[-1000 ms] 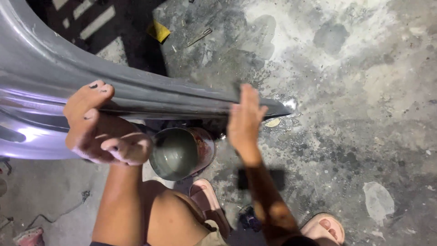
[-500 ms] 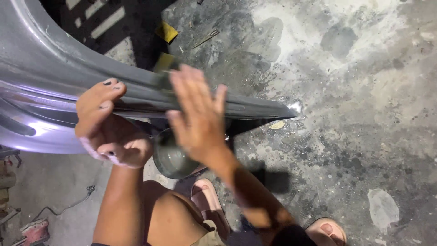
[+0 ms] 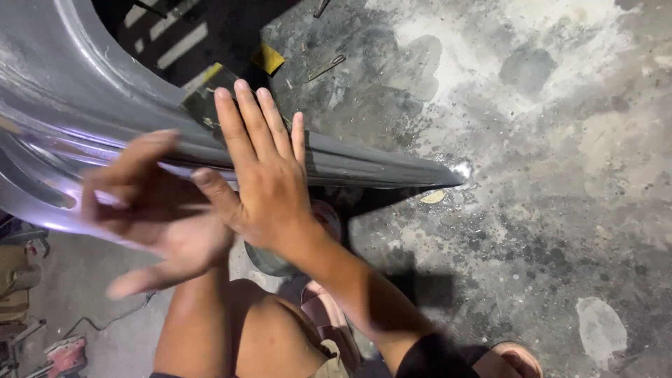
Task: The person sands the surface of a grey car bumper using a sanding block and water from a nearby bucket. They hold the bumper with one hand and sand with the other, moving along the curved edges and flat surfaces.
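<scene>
A long grey curved car body panel point(image 3: 63, 119) runs from the upper left to a pointed tip at the middle right, resting above the concrete floor. My right hand point(image 3: 262, 175) lies flat on the panel's lower edge, fingers straight and spread, holding nothing. My left hand point(image 3: 154, 217) is blurred just left of it, fingers apart, over the panel's lower edge; I cannot tell whether it touches. A round grey container point(image 3: 269, 260) sits on the floor under my right wrist, mostly hidden.
My bare knee point(image 3: 238, 336) and sandalled feet point(image 3: 514, 360) are at the bottom. A yellow scrap point(image 3: 269, 59) and small metal bits lie on the stained floor beyond the panel. A red tool point(image 3: 66, 353) sits at the lower left.
My right hand has slid left along the panel, from near the tip to its middle. My left hand has let go of the panel's edge and opened.
</scene>
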